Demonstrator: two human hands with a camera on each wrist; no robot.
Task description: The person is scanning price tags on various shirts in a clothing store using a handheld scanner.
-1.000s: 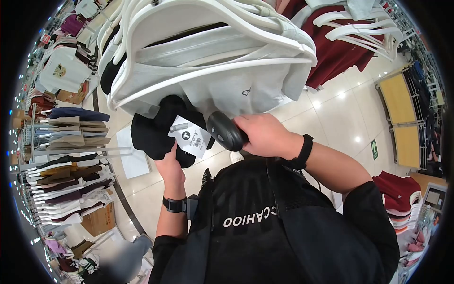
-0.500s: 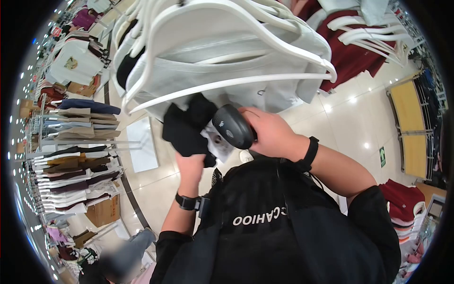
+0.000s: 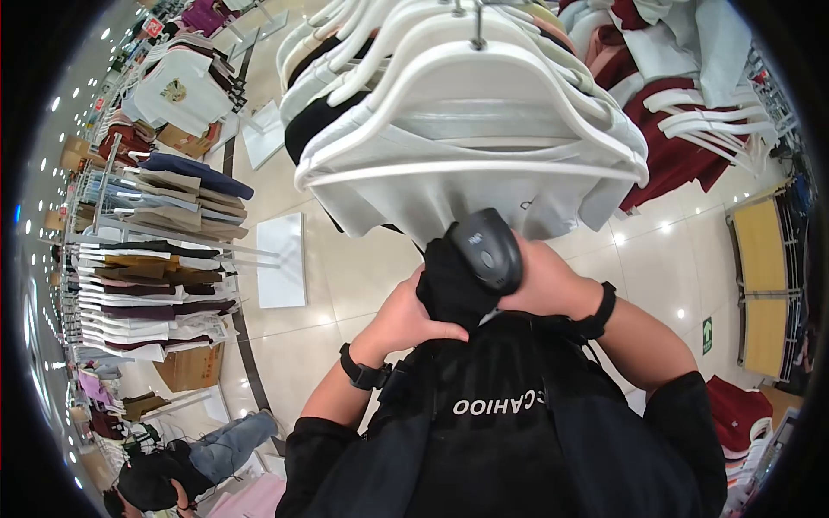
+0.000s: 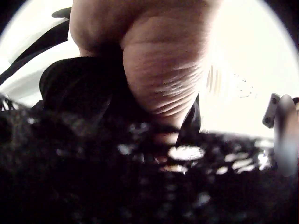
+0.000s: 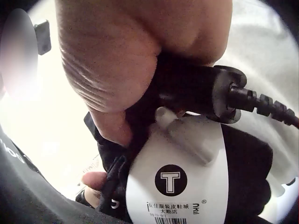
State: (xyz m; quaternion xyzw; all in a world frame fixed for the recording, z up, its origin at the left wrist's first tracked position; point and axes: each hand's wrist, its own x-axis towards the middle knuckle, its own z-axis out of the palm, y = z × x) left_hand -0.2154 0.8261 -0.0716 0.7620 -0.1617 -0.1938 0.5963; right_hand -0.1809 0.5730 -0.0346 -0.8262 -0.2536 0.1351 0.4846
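Note:
In the head view my left hand (image 3: pixel 400 318) holds a bundle of black fabric (image 3: pixel 447 289) in front of my chest, its thumb along the lower edge. My right hand (image 3: pixel 553 281) grips a black handheld barcode scanner (image 3: pixel 489 250), whose rounded head covers part of the bundle. The right wrist view shows a white paper tag (image 5: pixel 201 179) on the fabric, with a black T logo, a barcode at the bottom and a small plastic hook (image 5: pixel 189 140). A ribbed cable (image 5: pixel 264 103) runs from the scanner's handle. My left fingers are mostly hidden in the left wrist view.
Light grey tops (image 3: pixel 414 194) on white hangers (image 3: pixel 471 164) hang just beyond my hands. Dark red garments (image 3: pixel 682 147) hang to the right. Racks of folded clothes (image 3: pixel 155 293) line the left, near a white floor base (image 3: pixel 281 259). Another person (image 3: pixel 164 475) is at lower left.
The black bundle and both hands have come closer together and nearer my chest. Its white tag, facing up before, is now mostly hidden in the head view. The view has shifted left.

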